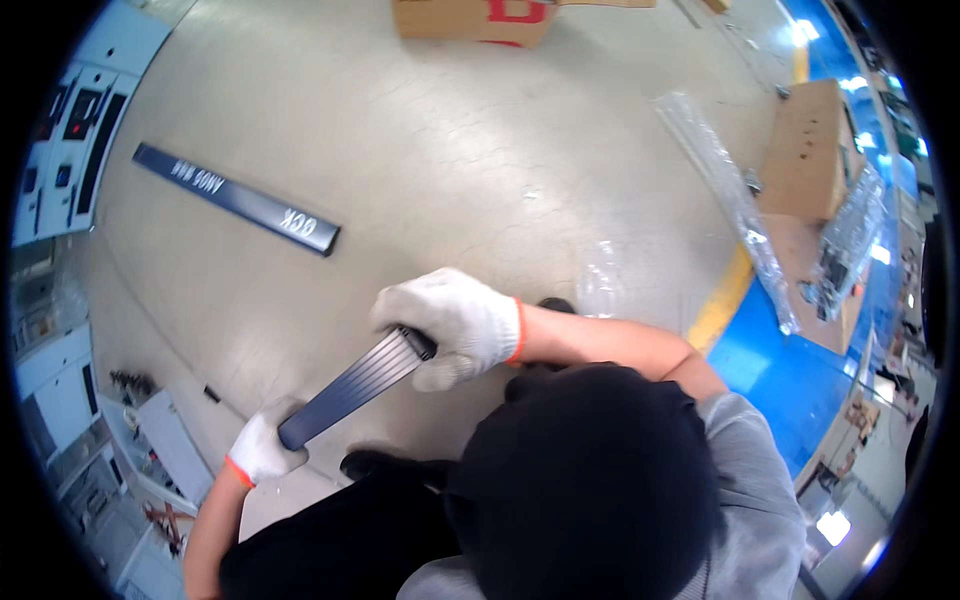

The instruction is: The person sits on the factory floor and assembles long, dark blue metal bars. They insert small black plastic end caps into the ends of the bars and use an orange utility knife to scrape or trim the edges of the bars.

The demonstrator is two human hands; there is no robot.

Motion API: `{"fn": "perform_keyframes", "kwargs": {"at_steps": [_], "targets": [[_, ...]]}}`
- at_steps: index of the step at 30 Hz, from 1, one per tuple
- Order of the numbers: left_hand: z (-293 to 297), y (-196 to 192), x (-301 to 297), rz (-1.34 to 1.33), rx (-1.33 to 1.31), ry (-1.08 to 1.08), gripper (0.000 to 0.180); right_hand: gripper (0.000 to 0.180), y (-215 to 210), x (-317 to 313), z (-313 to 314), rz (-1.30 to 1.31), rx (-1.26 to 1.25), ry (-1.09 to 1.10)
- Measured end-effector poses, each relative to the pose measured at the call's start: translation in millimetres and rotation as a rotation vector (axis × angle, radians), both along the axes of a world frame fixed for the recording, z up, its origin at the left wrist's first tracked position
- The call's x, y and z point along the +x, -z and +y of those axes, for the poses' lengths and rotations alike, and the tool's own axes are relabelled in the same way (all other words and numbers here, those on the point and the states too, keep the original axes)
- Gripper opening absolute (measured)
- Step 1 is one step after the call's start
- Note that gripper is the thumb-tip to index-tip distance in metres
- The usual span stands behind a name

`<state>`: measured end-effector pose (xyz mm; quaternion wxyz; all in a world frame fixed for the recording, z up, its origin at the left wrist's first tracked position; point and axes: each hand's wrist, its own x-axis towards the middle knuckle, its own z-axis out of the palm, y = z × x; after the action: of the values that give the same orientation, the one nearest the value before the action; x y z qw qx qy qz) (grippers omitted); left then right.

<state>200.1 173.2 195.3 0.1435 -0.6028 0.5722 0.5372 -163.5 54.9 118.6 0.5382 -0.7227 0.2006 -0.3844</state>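
Between my two gloved hands is a dark blue ribbed strip, held at a slant. My left hand, in a white glove with an orange cuff, grips its lower left end. My right hand, gloved the same way, is closed around the upper right end, where a black end piece shows between thumb and fingers. Beyond my hands, a similar long dark blue strip with white lettering lies on the floor.
A cardboard box stands at the far edge. To the right are another cardboard box, clear plastic wrap, and a yellow line beside blue flooring. Light-coloured cabinets line the left side.
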Motion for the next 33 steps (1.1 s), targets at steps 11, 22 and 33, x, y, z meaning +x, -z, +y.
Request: {"fn": "perform_keyframes", "kwargs": {"at_steps": [11,22,33], "targets": [[45,66,75,-0.047,0.078,-0.077,0.041,0.035,7,-27,23,0.103,0.334,0.085],[-12,51,-25,-0.109,-0.046,-0.034,0.047,0.013,-2,-24,20,-0.067,0.316,0.451],[-16,43,-34,-0.126,-0.060,-0.035,0.054,0.050,30,-10,33,0.231,0.436,0.337]]}}
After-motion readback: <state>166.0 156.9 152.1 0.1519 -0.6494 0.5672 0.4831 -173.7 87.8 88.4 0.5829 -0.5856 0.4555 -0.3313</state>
